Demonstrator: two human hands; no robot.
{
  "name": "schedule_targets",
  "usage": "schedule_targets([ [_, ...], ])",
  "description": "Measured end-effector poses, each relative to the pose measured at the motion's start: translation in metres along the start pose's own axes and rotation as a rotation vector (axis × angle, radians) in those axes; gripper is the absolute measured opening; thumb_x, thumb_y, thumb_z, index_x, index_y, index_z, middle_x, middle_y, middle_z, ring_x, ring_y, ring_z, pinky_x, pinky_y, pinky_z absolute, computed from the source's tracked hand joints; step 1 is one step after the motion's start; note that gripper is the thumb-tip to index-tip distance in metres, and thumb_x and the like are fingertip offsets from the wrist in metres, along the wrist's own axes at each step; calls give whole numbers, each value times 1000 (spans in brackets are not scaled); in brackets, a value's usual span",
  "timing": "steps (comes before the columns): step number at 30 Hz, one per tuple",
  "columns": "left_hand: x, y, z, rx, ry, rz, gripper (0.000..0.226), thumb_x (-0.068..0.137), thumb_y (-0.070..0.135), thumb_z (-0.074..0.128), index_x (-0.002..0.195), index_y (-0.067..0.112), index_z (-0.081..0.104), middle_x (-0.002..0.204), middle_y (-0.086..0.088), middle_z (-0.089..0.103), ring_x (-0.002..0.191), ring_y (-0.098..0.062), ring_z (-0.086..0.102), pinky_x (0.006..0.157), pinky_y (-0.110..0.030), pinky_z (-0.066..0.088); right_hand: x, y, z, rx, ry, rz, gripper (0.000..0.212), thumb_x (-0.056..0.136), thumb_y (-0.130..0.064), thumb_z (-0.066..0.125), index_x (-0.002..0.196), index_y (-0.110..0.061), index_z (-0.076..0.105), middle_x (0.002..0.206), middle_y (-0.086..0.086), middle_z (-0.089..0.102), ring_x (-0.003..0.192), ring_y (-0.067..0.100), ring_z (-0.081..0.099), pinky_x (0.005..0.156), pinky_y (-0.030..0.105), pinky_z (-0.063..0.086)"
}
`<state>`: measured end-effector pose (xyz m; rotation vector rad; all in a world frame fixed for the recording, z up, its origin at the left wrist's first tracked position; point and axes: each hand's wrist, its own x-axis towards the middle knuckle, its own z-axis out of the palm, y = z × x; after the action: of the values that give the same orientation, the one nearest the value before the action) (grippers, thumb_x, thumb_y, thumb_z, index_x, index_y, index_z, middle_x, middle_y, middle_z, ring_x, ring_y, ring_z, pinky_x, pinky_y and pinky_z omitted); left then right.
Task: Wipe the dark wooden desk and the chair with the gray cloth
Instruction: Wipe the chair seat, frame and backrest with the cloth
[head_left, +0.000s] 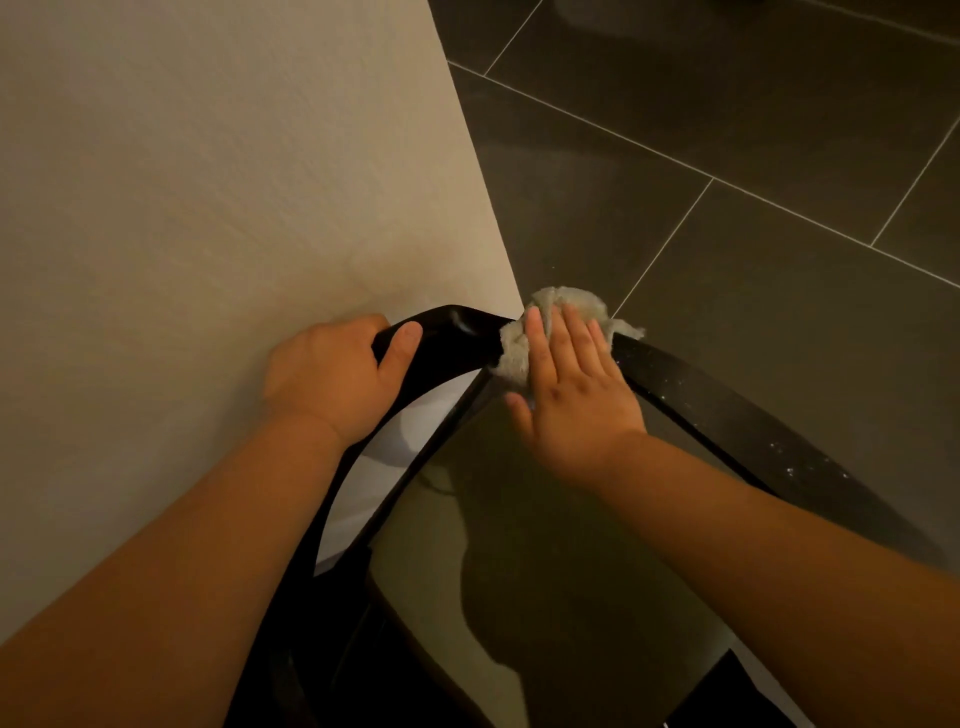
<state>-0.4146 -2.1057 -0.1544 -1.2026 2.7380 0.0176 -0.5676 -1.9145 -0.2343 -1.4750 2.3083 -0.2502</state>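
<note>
Support surface: dark gray tiled floor (753, 156), large rectangular tiles, thin pale grout lines.
Finish: matte, faint sheen patches near the wall.
Boundary: off-white textured wall (208, 182) meets the floor along a slanted edge.
Standing on it: dark chair (753, 415), beside the wall; its feet are not visible.

Crumpled gray cloth (563, 325) bunched atop black chair (727, 410) curved back rail, rail speckled w/ white bits.
</note>
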Motion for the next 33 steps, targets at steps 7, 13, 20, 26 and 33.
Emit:
schedule_targets([
  [7,-5,2,-1,-30,31,-10,77,93,72,14,99,20,70,71,5,52,62,-22,49,55,-31,31,34,-19,-44,173,-63,-142,98,102,-21,65,166,-13,-8,173,13,18,156,30,27,125,37,25],
  [13,-5,4,-2,-29,43,-22,76,93,73,13,99,20,67,70,4,52,62,-24,48,56,-32,30,33,27,-28,29,34,-66,64,80,-21,81,139,-10,58,118,14,68,101,39,64,86,45,49],
  [20,-1,1,0,1,73,-31,73,96,70,16,101,19,68,74,-3,57,64,-25,45,57,-33,29,50,-12,-31,34,51,-82,49,92,-32,65,135,-13,49,125,9,58,115,32,57,100,40,39],
  [26,-7,5,0,-16,30,-19,64,101,67,23,97,19,64,69,5,49,63,-24,45,56,-33,28,29,16,-33,-138,-40,60,54,93,-44,66,134,-17,44,128,8,54,117,31,55,103,42,41],
  [33,-4,6,-4,0,33,43,55,104,59,28,108,18,65,71,4,50,61,-22,44,53,-31,26,44,-19,-35,48,-31,-32,67,86,-42,76,138,-13,46,131,10,55,121,33,55,107,43,38],
])
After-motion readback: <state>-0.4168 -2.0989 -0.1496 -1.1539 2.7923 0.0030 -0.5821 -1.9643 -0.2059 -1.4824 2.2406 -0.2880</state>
